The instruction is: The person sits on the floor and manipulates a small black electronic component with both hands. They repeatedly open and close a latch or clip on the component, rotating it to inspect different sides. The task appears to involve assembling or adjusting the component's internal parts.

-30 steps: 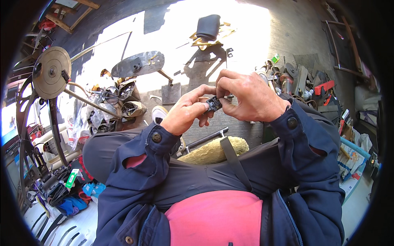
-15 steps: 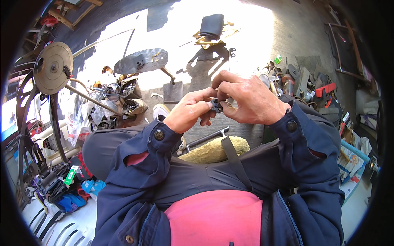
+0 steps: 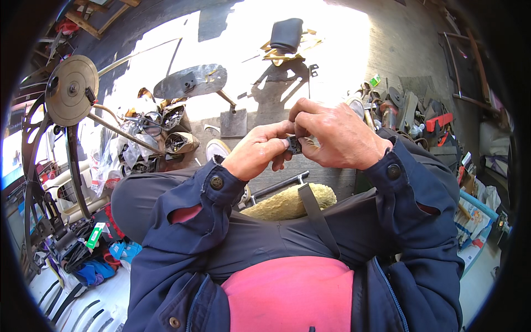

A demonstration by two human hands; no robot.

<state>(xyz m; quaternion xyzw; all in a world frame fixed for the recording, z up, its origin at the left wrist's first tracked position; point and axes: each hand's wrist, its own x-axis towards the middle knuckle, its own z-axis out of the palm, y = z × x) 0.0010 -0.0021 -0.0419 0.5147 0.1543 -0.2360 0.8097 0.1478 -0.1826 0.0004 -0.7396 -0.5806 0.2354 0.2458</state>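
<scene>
A small dark buckle-like part (image 3: pixel 294 145) sits between my two hands above my lap. The thumb and fingers of my left hand (image 3: pixel 253 150) pinch it from the left. My right hand (image 3: pixel 342 137) is curled over its right side, fingertips drawn together at its upper edge; whatever they grip is hidden behind the fingers. Beneath them, a yellow fuzzy padded roll (image 3: pixel 287 203) with a dark strap (image 3: pixel 318 218) across it lies at my lap, beside a dark metal bar (image 3: pixel 279 183).
To the left stands a machine with a large round wheel (image 3: pixel 72 89). Past my knees are an oval dark plate (image 3: pixel 191 82) on a stand, bags of small parts (image 3: pixel 180 143) and a black folded piece (image 3: pixel 286 34). Tools and a red object (image 3: pixel 438 122) are piled at the right.
The right fingers have shifted slightly over the dark part, and the right thumb has tucked in. The left hand keeps its pinch, nearly still.
</scene>
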